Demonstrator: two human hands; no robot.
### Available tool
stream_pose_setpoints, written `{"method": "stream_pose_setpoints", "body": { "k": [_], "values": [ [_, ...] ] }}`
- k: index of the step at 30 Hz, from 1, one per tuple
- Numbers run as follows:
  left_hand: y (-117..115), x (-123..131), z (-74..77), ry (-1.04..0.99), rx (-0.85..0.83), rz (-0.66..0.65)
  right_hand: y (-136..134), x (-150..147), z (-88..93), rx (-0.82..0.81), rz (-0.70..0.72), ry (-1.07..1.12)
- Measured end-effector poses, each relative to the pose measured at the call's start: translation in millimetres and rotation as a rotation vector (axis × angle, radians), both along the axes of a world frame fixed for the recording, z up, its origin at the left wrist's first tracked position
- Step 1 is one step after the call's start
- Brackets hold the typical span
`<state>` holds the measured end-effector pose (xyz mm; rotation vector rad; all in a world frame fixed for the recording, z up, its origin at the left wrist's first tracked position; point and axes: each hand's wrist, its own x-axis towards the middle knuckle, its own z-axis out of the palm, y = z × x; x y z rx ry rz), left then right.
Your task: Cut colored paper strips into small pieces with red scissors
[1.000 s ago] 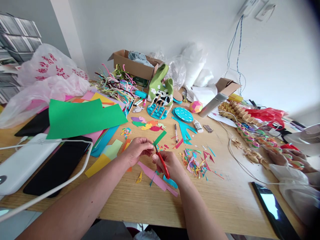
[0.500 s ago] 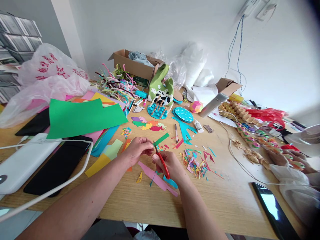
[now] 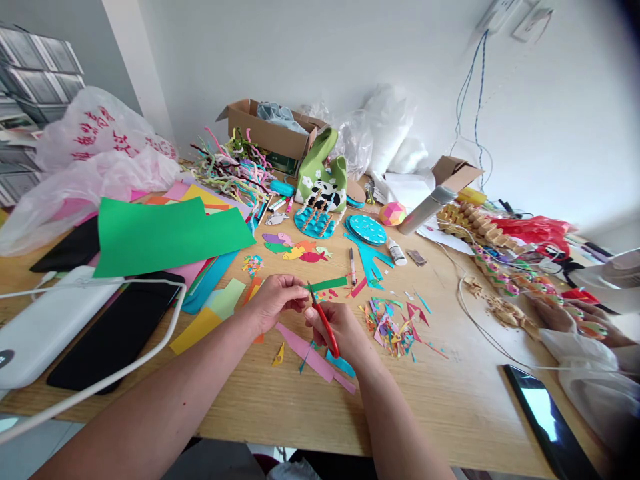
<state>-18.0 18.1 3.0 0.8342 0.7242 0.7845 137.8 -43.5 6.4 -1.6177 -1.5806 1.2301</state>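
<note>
My left hand point(image 3: 274, 300) pinches one end of a narrow green paper strip point(image 3: 327, 285) just above the wooden table point(image 3: 450, 400). My right hand point(image 3: 345, 330) is closed round red-handled scissors point(image 3: 324, 323), whose tip meets the strip beside my left fingers. The strip sticks out to the right, nearly level. A pink paper offcut point(image 3: 307, 353) and a small yellow scrap point(image 3: 279, 355) lie on the table under my hands. A heap of coloured paper cuttings point(image 3: 390, 327) sits just right of my right hand.
Large green sheet point(image 3: 165, 233) over stacked coloured papers at left, with a white device point(image 3: 45, 327) and black tablet point(image 3: 117, 330). Paper fish point(image 3: 295, 248), blue cut-outs point(image 3: 367, 233), a glue bottle point(image 3: 397, 251) and cardboard box point(image 3: 270, 133) lie behind. Another person's hands point(image 3: 565, 313) work at right; a phone point(image 3: 547, 417) lies near the edge.
The green strip has swung from pointing up and right to nearly level. Both hands have stayed in place.
</note>
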Motion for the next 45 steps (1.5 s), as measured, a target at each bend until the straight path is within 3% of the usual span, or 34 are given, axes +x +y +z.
{"method": "stream_pose_setpoints", "body": {
  "k": [9,45],
  "values": [
    [-0.3,-0.2,0.7,0.007,0.007,-0.02,-0.4,-2.2,6.2,-0.002,0.005,-0.002],
    [-0.8,1.2,2.0,0.0,-0.015,-0.023,-1.8,0.2,-0.4,0.033,0.018,-0.001]
  ]
}}
